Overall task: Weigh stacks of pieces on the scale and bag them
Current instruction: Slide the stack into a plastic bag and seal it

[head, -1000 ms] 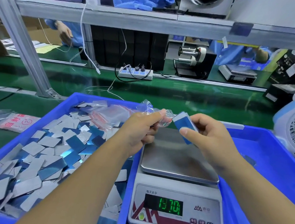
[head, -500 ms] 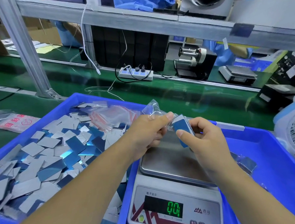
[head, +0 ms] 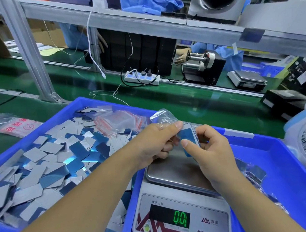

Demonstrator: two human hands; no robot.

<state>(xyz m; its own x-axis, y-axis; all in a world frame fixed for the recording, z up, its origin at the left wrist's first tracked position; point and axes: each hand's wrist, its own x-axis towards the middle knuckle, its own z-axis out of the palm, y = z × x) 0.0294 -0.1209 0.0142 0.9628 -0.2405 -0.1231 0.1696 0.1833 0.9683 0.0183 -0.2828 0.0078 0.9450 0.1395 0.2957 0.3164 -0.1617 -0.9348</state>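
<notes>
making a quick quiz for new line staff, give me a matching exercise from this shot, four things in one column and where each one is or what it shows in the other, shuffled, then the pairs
Things
1. stack of pieces
2. clear bag
3. scale display
4. loose pieces

Places or states
A. heaped in the left blue tray
B. pinched by the left hand
C. reads zero
D. held in the right hand, at the bag's mouth

Pairs: 1-D, 2-B, 3-C, 4-A
</notes>
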